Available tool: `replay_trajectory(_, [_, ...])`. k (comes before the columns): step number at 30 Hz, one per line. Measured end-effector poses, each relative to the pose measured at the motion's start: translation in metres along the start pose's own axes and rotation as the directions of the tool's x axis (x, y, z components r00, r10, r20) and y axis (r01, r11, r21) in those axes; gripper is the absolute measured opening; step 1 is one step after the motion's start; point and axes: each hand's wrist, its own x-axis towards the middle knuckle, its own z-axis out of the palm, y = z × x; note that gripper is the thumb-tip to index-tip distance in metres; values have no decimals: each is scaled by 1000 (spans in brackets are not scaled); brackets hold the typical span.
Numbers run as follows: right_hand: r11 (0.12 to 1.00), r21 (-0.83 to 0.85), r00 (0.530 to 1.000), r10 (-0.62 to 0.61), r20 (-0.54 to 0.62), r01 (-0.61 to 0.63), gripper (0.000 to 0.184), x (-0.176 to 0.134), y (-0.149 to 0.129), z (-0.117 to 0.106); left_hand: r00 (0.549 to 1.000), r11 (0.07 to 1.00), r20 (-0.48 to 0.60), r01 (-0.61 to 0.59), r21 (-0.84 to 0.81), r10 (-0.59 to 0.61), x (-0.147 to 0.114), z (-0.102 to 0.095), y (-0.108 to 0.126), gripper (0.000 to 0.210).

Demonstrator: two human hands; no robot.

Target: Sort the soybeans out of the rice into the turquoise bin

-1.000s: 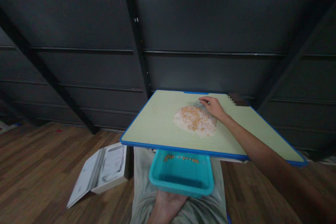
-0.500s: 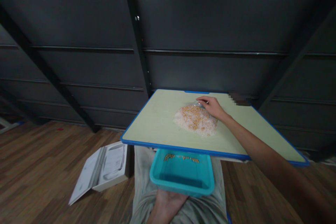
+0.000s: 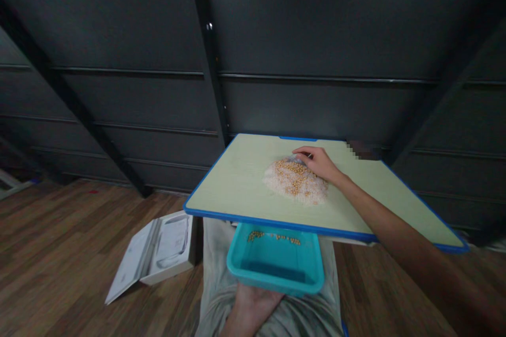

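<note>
On the pale green board with a blue rim (image 3: 221, 184) lies a heap of white rice (image 3: 276, 181) with yellow soybeans (image 3: 293, 168) scattered over its top. My right hand (image 3: 318, 162) is closed at the heap's far side, fingers pinching a small clear plastic piece (image 3: 294, 159). Its exact kind is hard to make out. Below the board's near edge, a teal plastic tray (image 3: 276, 279) rests over my lap, with some soybeans (image 3: 256, 235) along its far side. My left hand (image 3: 255, 300) holds the tray from beneath, its fingers hidden under it.
An open white box (image 3: 169, 245) with papers or packaging inside lies on the wooden floor (image 3: 71, 237) to the left. Behind the board stands a dark panelled wall (image 3: 324, 26). A dark, partly pixelated object (image 3: 366, 150) sits by the board's far right edge.
My right hand has shifted slightly left along the heap's far side, with the clear piece now lower against the soybeans. The tray and my left hand stay in place.
</note>
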Motion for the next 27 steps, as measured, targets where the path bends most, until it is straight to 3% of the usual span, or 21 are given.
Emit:
replay_trajectory(5, [1000,7,1000,-11,18,11,26,-2,-6,2,999,1000,-31,-15,-6,15,2,-4,-2,50])
replay_trajectory(10, [1000,17,1000,-18,24,17,24,-4,-11,5,999,1000,42,-12,-7,12,4,-12,-3,56])
replay_trajectory(27, [996,27,990,-85,116,82,27,-9,-28,5,999,999,3,-36,-14,36,2,6,-2,48])
